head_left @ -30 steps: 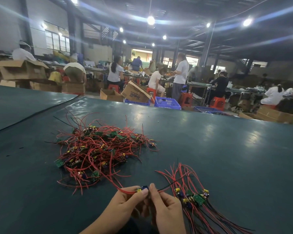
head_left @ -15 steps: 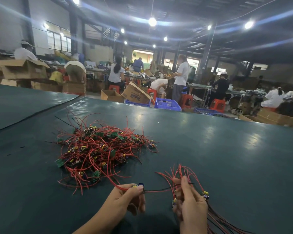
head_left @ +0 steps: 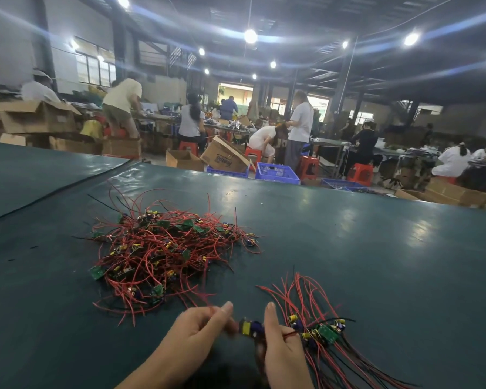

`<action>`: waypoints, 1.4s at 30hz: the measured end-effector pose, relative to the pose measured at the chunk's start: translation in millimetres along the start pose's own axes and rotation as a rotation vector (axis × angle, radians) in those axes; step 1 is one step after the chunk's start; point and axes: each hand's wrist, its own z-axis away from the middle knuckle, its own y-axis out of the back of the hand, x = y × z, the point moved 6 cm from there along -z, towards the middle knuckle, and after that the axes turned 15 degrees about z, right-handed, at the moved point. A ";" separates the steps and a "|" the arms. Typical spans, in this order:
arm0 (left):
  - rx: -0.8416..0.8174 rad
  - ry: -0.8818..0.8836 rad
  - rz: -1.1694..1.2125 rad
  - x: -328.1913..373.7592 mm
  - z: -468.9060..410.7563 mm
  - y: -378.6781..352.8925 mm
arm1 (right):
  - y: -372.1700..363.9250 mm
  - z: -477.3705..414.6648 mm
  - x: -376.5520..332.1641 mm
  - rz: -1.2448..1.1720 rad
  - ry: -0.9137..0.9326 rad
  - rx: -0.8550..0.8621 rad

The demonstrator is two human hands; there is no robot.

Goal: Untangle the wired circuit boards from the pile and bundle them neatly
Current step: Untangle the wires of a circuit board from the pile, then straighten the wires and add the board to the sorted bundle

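The left hand (head_left: 197, 329) pinched a red wire (head_left: 210, 306) between its thumb and fingers (head_left: 225, 307). The wire ran to a small circuit board (head_left: 250, 328), which sat between the two hands. The right hand (head_left: 281, 349) had come back from the sorted bundle (head_left: 320, 331), where it lay a moment ago, and was right beside the board. One finger stood straight. The rest was blurred, so I cannot tell if it gripped anything. The big pile (head_left: 163, 254) lay on the bench (head_left: 348, 248) behind the left hand. This board looked nearly free, ready to join the bundle. Most of the pile was still tangled.
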 end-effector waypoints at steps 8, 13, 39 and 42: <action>0.465 -0.220 -0.968 -6.4 -6.8 63.4 | 13.3 -14.2 11.0 -0.378 -0.201 0.000; 0.368 0.057 -1.086 -30.2 -14.5 76.6 | 15.9 -17.7 13.8 -0.575 -0.282 0.021; 0.104 -0.457 -0.161 21.4 5.5 15.7 | -2.5 -19.5 9.4 -0.359 -0.129 -0.134; -0.047 -0.428 -0.101 22.2 7.8 1.1 | -10.3 -13.9 6.5 -0.247 -0.053 -0.182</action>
